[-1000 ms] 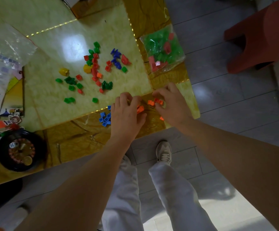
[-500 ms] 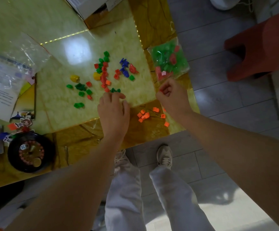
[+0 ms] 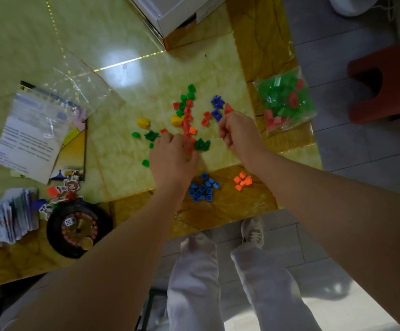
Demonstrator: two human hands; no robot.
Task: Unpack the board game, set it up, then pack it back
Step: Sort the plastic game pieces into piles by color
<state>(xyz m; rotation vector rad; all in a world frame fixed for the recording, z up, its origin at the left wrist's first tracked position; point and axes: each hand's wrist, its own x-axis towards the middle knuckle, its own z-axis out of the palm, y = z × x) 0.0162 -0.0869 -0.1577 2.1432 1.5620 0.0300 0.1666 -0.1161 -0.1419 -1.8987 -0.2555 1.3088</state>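
Note:
Small plastic game pieces in red, green, blue and yellow (image 3: pixel 186 111) lie scattered on the yellow-green table (image 3: pixel 122 151). My left hand (image 3: pixel 172 156) rests palm down on the near side of this scatter, fingers bent onto the pieces and blurred. My right hand (image 3: pixel 239 132) is curled shut at the scatter's right side, next to blue and red pieces; I cannot see anything inside it. Nearer the table edge sit a sorted pile of blue pieces (image 3: pixel 202 187) and a smaller pile of orange pieces (image 3: pixel 242 181).
A clear bag of green and red houses (image 3: pixel 285 103) lies at the table's right edge. At left are a printed sheet (image 3: pixel 31 134), an empty plastic bag (image 3: pixel 74 82), a stack of play money (image 3: pixel 15 216) and a black roulette wheel (image 3: pixel 74 230). A white box (image 3: pixel 175 13) stands behind, a red stool (image 3: pixel 385 80) on the floor.
Both hands have moved away from the orange pile near the edge, forward into the mixed scatter. The blue pile, earlier hidden under my left hand, now shows.

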